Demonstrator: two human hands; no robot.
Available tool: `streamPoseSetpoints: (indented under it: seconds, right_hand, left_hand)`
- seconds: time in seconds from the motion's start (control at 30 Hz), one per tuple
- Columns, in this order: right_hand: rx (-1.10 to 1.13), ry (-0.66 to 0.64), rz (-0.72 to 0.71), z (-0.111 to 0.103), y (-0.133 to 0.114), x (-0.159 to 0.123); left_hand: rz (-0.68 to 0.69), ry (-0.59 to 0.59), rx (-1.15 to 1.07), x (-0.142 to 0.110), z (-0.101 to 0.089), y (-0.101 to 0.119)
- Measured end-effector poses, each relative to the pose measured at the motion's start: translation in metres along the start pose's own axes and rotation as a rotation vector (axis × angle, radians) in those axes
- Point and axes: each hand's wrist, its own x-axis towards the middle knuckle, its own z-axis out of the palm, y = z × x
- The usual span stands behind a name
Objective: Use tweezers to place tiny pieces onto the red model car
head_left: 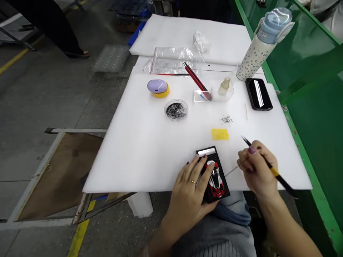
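Note:
A small red, white and black model car (215,180) is on a black rectangular base (223,182) at the table's front edge. My left hand (190,187) holds this base, its fingers spread over the top and left side, its thumb along the lower edge. They cover part of the car. In my right hand (258,166) are black tweezers with a yellow band (273,172), tips pointing up and left. A thin rod (232,171) also extends from those fingers, its end close to the base's right edge. Its exact kind is unclear.
Beyond the hands lie a yellow pad (220,134), loose black slivers (226,119) and a round dish (166,116) of similar slivers. A clear tray (214,96) holds a small bottle (225,85) and red-black tweezers (197,80). A phone (258,94) and tall bottle (255,57) stand right.

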Motion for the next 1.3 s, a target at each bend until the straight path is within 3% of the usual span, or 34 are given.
streamPoseSetpoints:
  seconds: [0.17, 0.57, 0.7, 0.77, 0.87, 0.93, 1.1, 1.3]
  right_hand:
    - [-0.030, 0.078, 0.067, -0.005, 0.029, -0.015]
    - [-0.070, 0.093, 0.045, -0.006, 0.032, -0.017]
    - [-0.024, 0.121, -0.041, -0.005, 0.013, -0.011]
    - [-0.142, 0.210, -0.280, -0.005, -0.007, 0.006]
    - [-0.541, 0.340, -0.726, -0.004, -0.039, 0.056]
    - [-0.731, 0.290, -0.839, 0.001, -0.053, 0.097]
    - [-0.878, 0.227, -0.872, 0.015, -0.049, 0.172]
    - [-1.047, 0.100, -0.663, 0.009, -0.023, 0.198]
  left_hand:
    - [0.004, 0.000, 0.006, 0.000, 0.000, 0.000]
    - [-0.009, -0.008, -0.001, -0.001, 0.002, 0.000]
    - [-0.004, 0.000, 0.015, -0.001, 0.003, 0.000]
    - [-0.001, 0.006, 0.025, -0.002, 0.004, 0.000]
    - [0.003, 0.032, 0.033, -0.002, 0.007, 0.000]
    - [0.009, 0.054, 0.038, -0.002, 0.008, -0.001]
    - [0.032, 0.097, 0.074, -0.001, 0.009, 0.000]
    - [0.086, 0.188, 0.116, 0.000, 0.017, -0.004]
